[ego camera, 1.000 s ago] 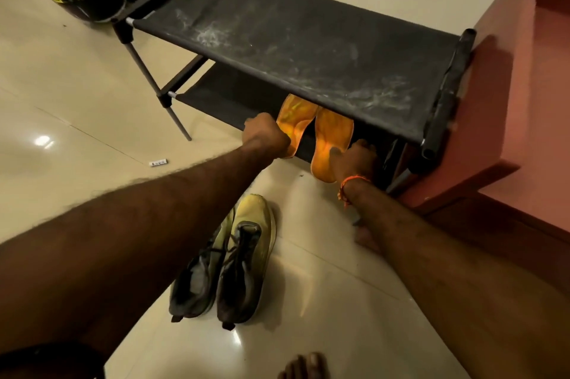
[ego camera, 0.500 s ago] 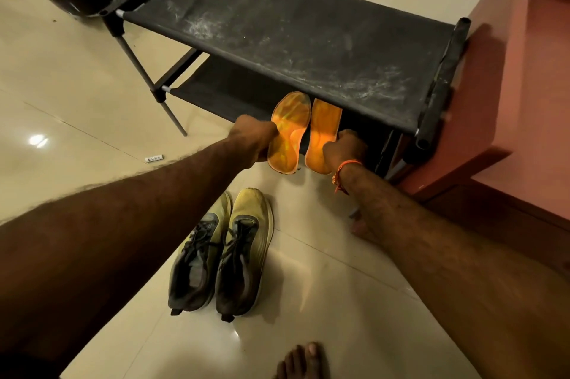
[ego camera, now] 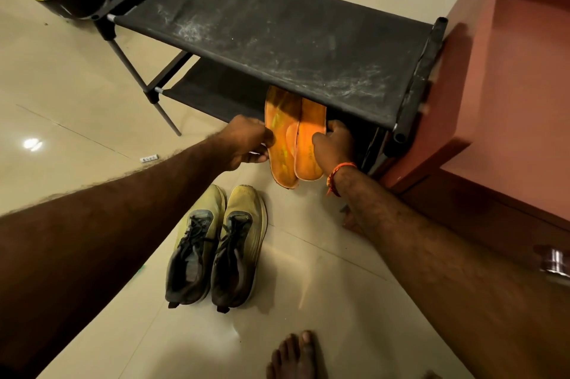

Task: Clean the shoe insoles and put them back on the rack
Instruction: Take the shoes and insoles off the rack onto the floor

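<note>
At the front edge of the black fabric shoe rack (ego camera: 277, 36), the left hand (ego camera: 246, 144) pinches one flat orange foam insole (ego camera: 282, 135); the right hand (ego camera: 334, 144) grips the other insole (ego camera: 310, 144).

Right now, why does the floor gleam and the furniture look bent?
Head view: warm, dim light; a lamp's glare spot shines on the glossy floor; the wide lens curves the rack and cabinet; a blurred metal thing smears at the right edge.
</note>
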